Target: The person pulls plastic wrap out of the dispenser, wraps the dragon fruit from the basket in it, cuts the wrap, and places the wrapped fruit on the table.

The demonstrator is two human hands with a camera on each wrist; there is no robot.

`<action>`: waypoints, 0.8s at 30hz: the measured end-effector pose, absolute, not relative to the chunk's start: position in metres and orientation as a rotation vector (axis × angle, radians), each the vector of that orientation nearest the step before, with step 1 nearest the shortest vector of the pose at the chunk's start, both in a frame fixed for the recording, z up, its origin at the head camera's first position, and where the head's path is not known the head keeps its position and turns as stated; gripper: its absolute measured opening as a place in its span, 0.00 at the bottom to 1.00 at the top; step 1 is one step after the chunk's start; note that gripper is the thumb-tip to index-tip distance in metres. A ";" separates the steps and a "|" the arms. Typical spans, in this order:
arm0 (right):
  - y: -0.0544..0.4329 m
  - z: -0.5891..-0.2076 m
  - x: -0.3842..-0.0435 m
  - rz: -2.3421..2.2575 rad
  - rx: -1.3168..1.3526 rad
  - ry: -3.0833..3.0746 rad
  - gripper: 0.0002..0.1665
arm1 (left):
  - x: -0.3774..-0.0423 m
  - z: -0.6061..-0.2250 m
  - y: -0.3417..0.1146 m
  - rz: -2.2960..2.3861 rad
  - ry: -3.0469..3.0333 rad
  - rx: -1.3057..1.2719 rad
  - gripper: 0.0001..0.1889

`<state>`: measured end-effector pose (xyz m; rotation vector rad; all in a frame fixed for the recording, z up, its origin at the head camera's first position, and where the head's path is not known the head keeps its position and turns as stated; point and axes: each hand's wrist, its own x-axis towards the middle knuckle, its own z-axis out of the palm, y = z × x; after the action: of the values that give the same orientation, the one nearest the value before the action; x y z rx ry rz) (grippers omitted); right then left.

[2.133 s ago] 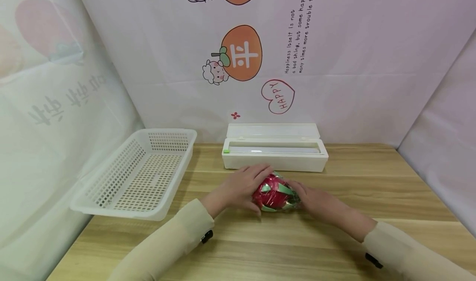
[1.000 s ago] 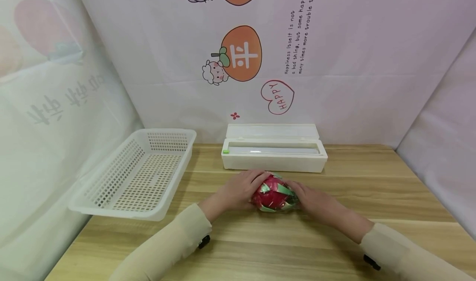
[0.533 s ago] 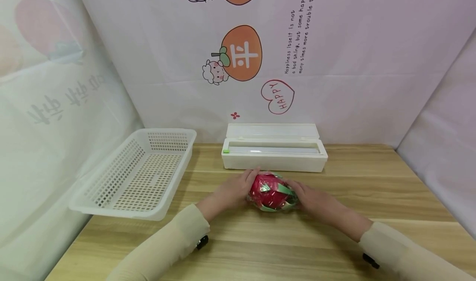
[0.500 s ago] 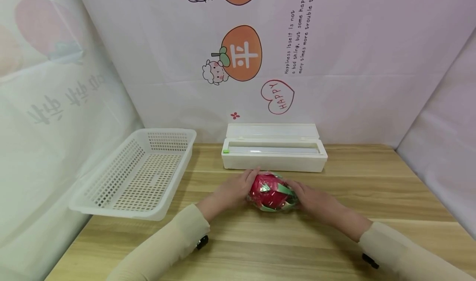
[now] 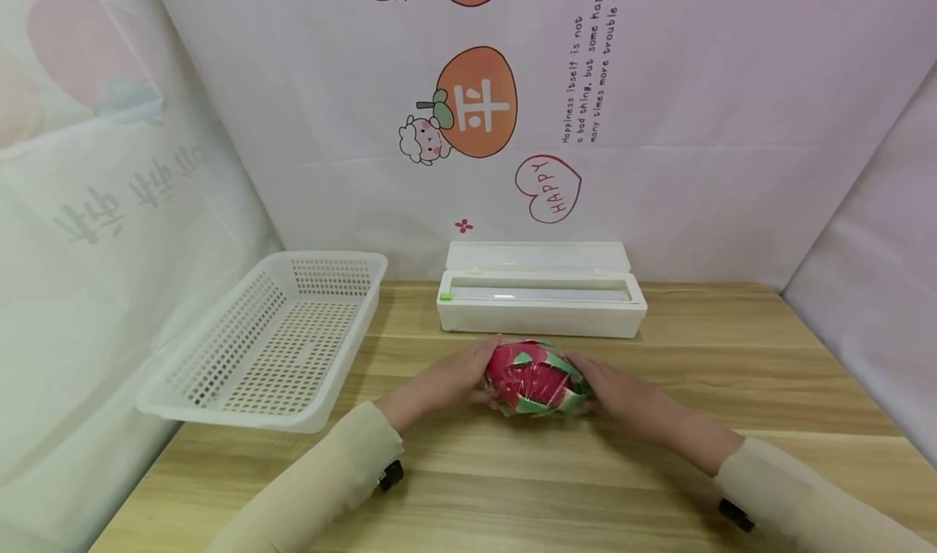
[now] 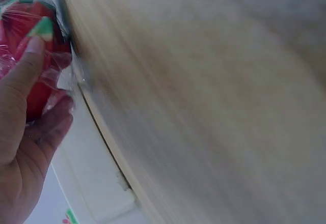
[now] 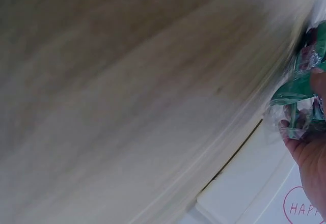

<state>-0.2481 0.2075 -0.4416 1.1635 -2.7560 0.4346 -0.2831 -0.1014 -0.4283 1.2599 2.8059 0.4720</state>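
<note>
A red dragon fruit [image 5: 538, 378] with green scales, wrapped in clear cling film, is in the middle of the head view, low over the wooden table. At its left end my left hand [image 5: 454, 376] grips it. The left wrist view shows the thumb [image 6: 31, 56] pressed on the red skin and the other fingers curled beneath, with film bunched between them. My right hand [image 5: 625, 392] holds the opposite, greener end. Loose film [image 7: 282, 122] sticks out past the green scales [image 7: 293, 91] beside the right fingers in the right wrist view.
Behind the fruit stands a white cling film dispenser [image 5: 542, 319], its lid [image 5: 538, 256] raised and a roll [image 5: 538, 294] inside. A white perforated basket [image 5: 351, 325] sits on the left of the wooden table [image 5: 732, 341]. Printed cloth [image 5: 659, 195] hangs along the back.
My left hand has slid left from over the fruit to its left end, its thumb now on the skin. The fruit has turned a little, with its scales shifted. The right hand stays nearly in place.
</note>
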 end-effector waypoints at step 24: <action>0.214 -0.442 -0.253 0.854 1.176 -2.773 0.40 | -0.289 -0.433 -0.112 0.913 2.623 1.206 0.47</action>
<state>-0.2526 0.2145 -0.4423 1.1765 -2.7730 0.8544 -0.2887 -0.1116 -0.4333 1.2057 2.6235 0.9126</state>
